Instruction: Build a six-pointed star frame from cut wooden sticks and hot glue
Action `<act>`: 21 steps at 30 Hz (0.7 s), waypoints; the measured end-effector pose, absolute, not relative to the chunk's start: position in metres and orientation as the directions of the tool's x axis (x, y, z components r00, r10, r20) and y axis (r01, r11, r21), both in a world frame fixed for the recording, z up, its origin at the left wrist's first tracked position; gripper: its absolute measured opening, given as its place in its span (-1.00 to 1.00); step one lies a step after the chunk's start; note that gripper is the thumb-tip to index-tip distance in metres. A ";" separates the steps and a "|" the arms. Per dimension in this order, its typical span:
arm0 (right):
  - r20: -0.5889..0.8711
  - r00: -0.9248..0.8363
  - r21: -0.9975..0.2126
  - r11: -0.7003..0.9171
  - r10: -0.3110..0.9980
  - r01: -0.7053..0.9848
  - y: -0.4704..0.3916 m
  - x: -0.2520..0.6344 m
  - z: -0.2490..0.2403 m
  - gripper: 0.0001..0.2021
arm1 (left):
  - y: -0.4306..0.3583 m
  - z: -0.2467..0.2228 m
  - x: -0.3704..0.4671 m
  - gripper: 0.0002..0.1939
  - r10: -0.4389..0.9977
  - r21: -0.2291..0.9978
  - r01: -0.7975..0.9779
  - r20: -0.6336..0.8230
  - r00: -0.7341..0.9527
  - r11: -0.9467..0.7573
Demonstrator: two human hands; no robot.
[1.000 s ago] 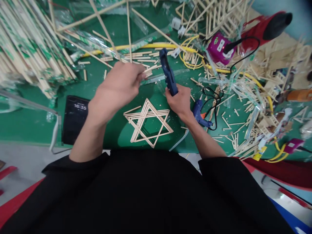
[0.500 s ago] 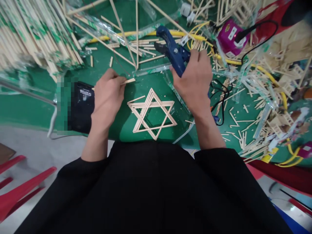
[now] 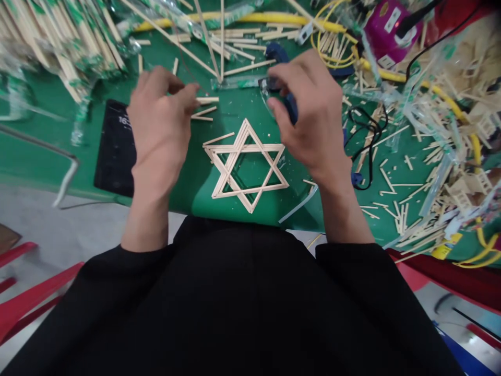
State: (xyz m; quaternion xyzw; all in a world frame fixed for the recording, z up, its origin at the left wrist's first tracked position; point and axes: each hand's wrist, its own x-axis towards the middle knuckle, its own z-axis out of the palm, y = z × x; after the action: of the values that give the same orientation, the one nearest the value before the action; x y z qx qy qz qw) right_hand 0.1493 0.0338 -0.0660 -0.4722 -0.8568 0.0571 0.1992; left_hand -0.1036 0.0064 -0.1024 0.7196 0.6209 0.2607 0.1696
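Note:
My left hand [image 3: 162, 112] is closed in a pinch on a thin wooden stick [image 3: 207, 99], and further stick ends show just below the fingertips. Whether those others are held or lie on the table, I cannot tell. My right hand [image 3: 313, 104] has its thumb and fingers apart over a blue hand cutter [image 3: 291, 108], which is partly hidden under it and seems to rest on the table. Between my hands, nearer my body, a six-pointed star of wooden sticks [image 3: 235, 194] lies flat. One loose stick [image 3: 219, 138] slants at its upper left.
A dark phone [image 3: 113, 151] lies left of my left hand. Wrapped stick bundles [image 3: 78, 42] fill the far left. A yellow cable [image 3: 250, 18] crosses the back near a purple power block [image 3: 391, 31]. Cut sticks and scraps [image 3: 403, 214] litter the green table's right side.
My right hand has lowered the blue cutter and loosened its fingers from it. My left hand has shifted left, and several stick ends now show at its fingertips. The camera view has shifted.

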 end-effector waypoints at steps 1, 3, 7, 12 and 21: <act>0.276 -0.514 -0.298 0.581 0.812 0.758 0.028 0.145 -0.059 -0.79 | 0.005 -0.094 -0.097 -0.68 0.987 0.541 0.828 0.135 0.084 -0.145; 0.250 -0.554 -0.329 0.608 0.794 0.723 0.019 0.138 -0.053 -0.82 | -0.001 -0.075 -0.080 -0.67 0.994 0.406 0.908 0.007 0.112 -0.106; 0.359 -0.530 -0.289 0.631 0.768 0.720 0.007 0.136 -0.061 -0.76 | -0.016 -0.046 -0.057 -0.70 0.969 0.458 0.854 0.091 0.230 -0.246; 0.580 -0.458 -0.341 0.711 0.673 0.615 -0.008 0.158 -0.077 -0.83 | -0.031 -0.051 -0.063 -0.66 0.911 0.406 0.816 0.198 0.362 -0.412; 0.487 -0.376 -0.550 0.612 0.788 0.569 -0.027 0.179 -0.085 -0.81 | -0.049 -0.072 -0.071 -0.65 0.845 0.397 0.745 0.259 0.469 -0.535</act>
State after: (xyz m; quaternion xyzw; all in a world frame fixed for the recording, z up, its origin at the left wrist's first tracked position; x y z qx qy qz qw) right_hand 0.1786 -0.0266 -0.0853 -0.4155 -0.8164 0.1466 0.3732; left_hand -0.0708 -0.0490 -0.0718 0.8492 0.4681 0.2158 0.1151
